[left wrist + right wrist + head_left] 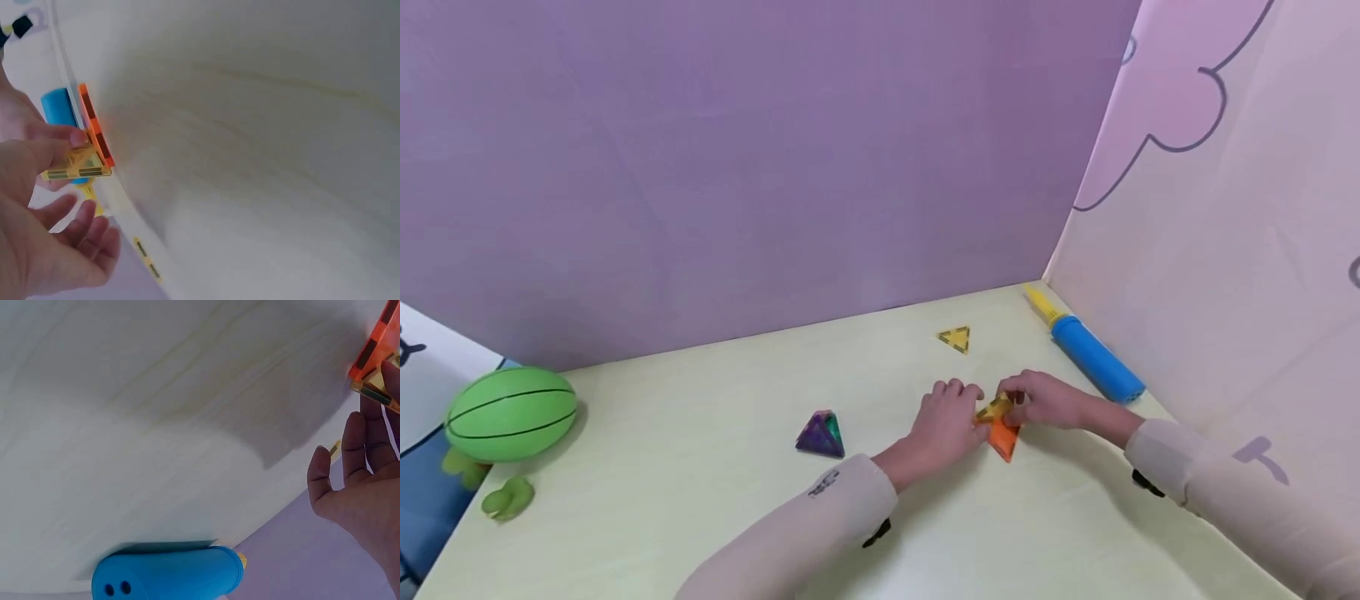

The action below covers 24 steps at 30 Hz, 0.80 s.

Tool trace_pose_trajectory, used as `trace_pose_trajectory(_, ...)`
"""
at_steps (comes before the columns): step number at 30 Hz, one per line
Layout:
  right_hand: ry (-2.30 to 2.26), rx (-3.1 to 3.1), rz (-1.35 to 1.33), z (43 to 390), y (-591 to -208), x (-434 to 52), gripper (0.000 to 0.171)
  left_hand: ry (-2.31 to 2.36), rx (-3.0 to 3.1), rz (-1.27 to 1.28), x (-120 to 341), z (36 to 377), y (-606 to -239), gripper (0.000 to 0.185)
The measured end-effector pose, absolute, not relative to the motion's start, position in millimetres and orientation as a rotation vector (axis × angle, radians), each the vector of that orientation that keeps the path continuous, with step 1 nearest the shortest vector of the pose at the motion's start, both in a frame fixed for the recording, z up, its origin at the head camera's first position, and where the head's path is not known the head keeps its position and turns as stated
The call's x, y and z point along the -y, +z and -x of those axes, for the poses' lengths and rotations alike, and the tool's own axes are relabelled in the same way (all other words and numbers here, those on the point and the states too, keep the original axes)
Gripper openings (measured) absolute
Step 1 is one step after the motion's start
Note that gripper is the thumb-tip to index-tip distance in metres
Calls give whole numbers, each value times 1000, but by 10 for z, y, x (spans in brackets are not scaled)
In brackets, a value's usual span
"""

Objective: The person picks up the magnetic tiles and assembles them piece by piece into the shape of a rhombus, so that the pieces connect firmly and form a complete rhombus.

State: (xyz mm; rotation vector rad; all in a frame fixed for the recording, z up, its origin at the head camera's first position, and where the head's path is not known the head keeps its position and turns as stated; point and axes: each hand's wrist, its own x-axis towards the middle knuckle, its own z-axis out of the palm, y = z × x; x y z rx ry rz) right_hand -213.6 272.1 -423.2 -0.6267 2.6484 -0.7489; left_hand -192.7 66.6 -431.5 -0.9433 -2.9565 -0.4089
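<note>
My right hand [1045, 400] pinches a yellow triangular magnetic tile [994, 408], its other fingers spread apart in the right wrist view. The tile tilts up from the edge of an orange triangular tile [1004, 442], which lies low at the tabletop. From the left, my left hand [946, 423] reaches in. Its thumb [47, 152] overlaps the yellow tile in the left wrist view, while its other fingers hang loosely bent below, apart from it. A small purple and green pyramid of tiles [820, 435] stands left of the hands. Farther back lies another yellow triangle tile [957, 338].
A blue hand pump [1093, 357] with a yellow nozzle lies along the right wall. At the table's left end are a green ball [512, 414] and a small green toy [508, 500]. A purple wall [737, 167] borders the pale table [700, 500] at the back.
</note>
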Motion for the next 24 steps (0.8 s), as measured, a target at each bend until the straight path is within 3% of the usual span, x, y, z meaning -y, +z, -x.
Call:
trace_pose_trajectory(7, -844, -2729, 499, 2118, -4030, -2808, 37, -477, 3022, 952, -754, 2034, -4406, 27)
trace_pose_trajectory(10, -825, -2830, 469, 2245, -3957, -2779, 33, -462, 3032, 930, -750, 2059, -4438, 25)
trace_pose_trajectory(13, -745, -2896, 452, 2446, -4003, -2686, 31, -444, 3020, 916, -727, 2078, -4481, 22)
trace_pose_trajectory(19, -554, -2837, 454, 2783, -4168, -2472, 51, -365, 2957, 925, -692, 2067, -4557, 18)
trace_pose_trajectory(24, -293, -2856, 475, 2964, -4300, -2418, 55, -325, 2942, 889, -651, 2057, -4562, 20)
